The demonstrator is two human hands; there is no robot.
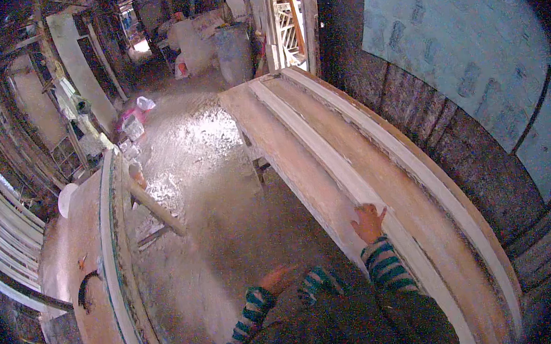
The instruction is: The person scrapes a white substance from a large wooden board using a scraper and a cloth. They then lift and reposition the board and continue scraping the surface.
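My right hand (369, 223) rests on a long whitish strip (312, 140), which looks like plaster moulding, on a brown tabletop (358, 149). Its fingers are spread across the strip, and nothing shows in them. Beyond it runs a second whitish strip (412, 158), roughly parallel, along the far right side of the table. Low over the floor, apart from the table, my left hand (279, 278) has its fingers stretched out and holds nothing. Both forearms wear striped sleeves.
At left, another bench (89, 232) carries a long edge strip (110, 249). Pale long strips (7, 219) are stacked beyond it. A blue barrel (234, 55) stands at the back near a doorway (288, 22). Bags (133, 125) lie on the dusty floor. A bluish panel (460, 47) covers the right wall.
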